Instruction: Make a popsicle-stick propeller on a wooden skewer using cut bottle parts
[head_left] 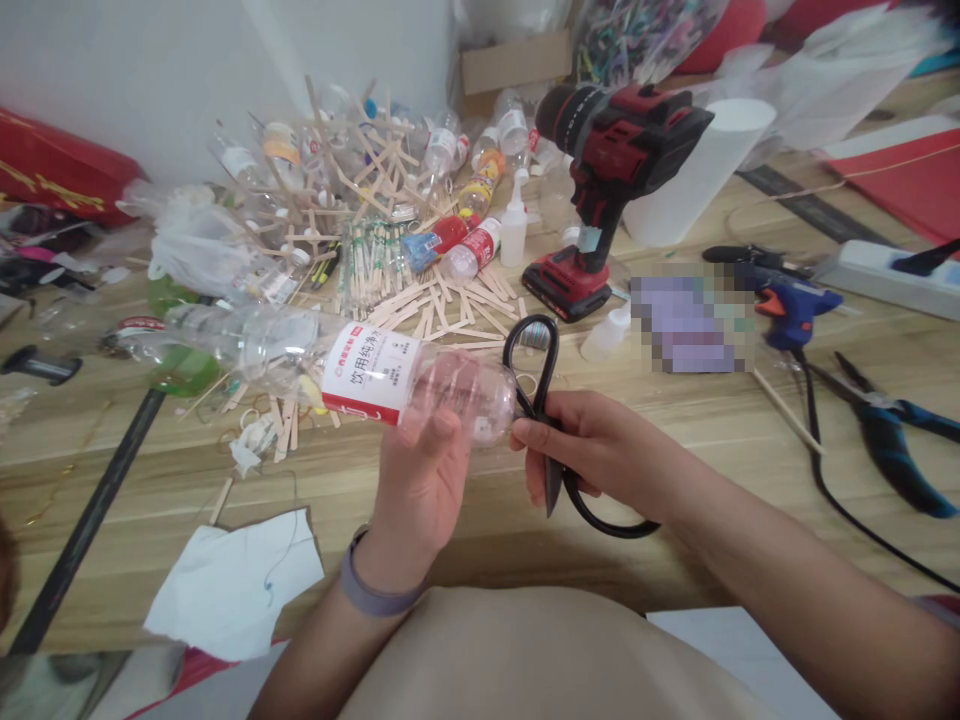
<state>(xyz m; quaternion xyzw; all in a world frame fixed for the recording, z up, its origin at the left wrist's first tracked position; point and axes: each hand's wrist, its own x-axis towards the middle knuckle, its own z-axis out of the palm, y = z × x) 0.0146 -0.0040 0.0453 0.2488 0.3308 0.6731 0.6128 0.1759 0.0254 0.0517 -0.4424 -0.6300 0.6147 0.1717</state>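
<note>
While left hand point(424, 485) holds bottle point(371, 375), scissors point(553, 484) in right hand point(592, 440)

**Two Grips, Close Together**

The left hand point(420, 490) is raised and curled in a grip, its inner side facing back; the left forearm point(319, 625) slopes down below it. Just to its right, the right hand point(589, 440) clenches, right thumb point(535, 436) pointing toward it, right forearm point(780, 565) stretching rightward and back.
</note>
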